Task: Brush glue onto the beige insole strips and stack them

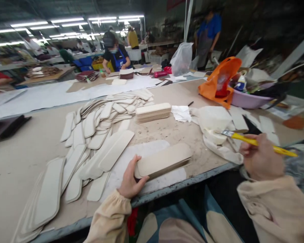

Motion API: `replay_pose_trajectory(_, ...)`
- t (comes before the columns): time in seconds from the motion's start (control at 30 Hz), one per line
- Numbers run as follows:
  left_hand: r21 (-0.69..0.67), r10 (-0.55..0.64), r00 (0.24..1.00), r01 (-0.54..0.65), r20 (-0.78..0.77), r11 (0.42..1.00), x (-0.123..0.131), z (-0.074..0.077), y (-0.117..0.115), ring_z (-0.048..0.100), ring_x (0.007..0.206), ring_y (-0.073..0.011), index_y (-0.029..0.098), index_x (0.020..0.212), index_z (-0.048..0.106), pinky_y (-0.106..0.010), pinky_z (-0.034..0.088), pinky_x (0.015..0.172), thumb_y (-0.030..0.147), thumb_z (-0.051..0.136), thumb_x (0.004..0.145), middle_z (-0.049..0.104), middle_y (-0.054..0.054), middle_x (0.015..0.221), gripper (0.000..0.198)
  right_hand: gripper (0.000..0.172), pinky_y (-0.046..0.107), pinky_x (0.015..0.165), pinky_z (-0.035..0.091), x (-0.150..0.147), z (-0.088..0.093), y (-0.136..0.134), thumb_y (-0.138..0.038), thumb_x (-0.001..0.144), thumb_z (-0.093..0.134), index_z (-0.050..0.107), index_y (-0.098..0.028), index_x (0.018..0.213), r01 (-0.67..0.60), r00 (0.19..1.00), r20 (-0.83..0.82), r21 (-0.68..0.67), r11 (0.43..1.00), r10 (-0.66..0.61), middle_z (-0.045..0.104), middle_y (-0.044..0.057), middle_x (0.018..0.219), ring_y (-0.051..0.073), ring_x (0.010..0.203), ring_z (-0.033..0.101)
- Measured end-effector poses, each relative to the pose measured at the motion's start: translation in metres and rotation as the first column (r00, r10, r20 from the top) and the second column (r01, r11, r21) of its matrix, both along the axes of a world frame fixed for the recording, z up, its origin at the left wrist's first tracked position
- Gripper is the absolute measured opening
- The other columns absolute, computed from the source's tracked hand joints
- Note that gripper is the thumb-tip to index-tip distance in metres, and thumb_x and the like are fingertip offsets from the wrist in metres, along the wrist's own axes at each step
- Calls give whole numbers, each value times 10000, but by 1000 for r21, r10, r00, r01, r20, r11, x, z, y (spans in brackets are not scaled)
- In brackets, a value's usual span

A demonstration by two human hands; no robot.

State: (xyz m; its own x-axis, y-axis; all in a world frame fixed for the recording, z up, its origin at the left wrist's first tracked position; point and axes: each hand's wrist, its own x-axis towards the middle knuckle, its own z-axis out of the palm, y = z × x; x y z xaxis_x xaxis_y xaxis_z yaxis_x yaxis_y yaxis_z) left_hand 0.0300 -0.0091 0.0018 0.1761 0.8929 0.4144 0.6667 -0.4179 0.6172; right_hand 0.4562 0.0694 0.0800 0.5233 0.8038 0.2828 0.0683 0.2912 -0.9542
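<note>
My left hand [132, 178] grips the near left end of a stack of beige oblong pieces with rounded corners [164, 158], its thumb and fingers around the end. The stack lies on a white sheet [152, 147] near the table's front edge. In my right hand [262, 157] is a paintbrush [253, 140] with a yellow handle, held with its tip to the left. Its bristles reach into a pale, plastic-lined container [214, 125] holding a whitish substance. Many loose pale oblong pieces [101, 118] lie heaped on the left.
Behind the held stack stands another neat stack [153, 113], beside a crumpled white tissue [181, 113]. An orange bag [220, 81] and a purple basin [250, 98] full of items sit at the back right. Across the table, a person in a blue apron [119, 59] works.
</note>
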Motion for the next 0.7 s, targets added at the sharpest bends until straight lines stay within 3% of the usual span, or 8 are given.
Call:
replay_pose_trajectory(0.1,-27,2,999,-1,36,1000,1,1,-1,474,1269,-296,201,1486,134,-507,371,1079,328,668,769,478,-155,1367,902,226,259,423,239,-49,1,-22,-423,827,601,647,-203,805,-195,967,-179,-54,979,183,460,-8,517,110,464,405)
replay_pose_trajectory(0.2,-32,-5,998,6,55,999,1,1,-2,476,1267,-292,204,1486,131,-502,369,1080,323,672,766,483,-151,1360,908,257,235,444,295,-108,1,-43,-451,873,566,650,-208,865,-453,889,-142,-122,883,436,504,-20,531,106,485,425)
replay_pose_trajectory(0.3,-30,0,998,2,59,1000,0,2,-1,483,1259,-292,210,1485,127,-505,368,1080,326,674,763,492,-144,1348,914,292,226,465,333,-158,0,-53,-458,907,528,638,-190,869,-593,802,-64,-204,778,594,514,-30,539,102,493,430)
replay_pose_trajectory(0.47,-47,9,997,-6,74,999,1,4,-1,497,1239,-291,205,1486,111,-498,380,1071,333,672,759,497,-144,1333,928,316,221,486,350,-203,-3,-55,-452,914,516,627,-172,819,-682,705,-3,-277,676,710,527,-33,544,93,495,438)
replay_pose_trajectory(0.7,-79,8,994,0,111,997,2,2,-1,501,1235,-283,207,1494,79,-490,385,1067,327,683,750,488,-145,1339,965,283,229,536,391,-221,-9,-55,-429,907,515,617,-190,794,-700,666,55,-300,648,744,520,-42,529,109,501,479)
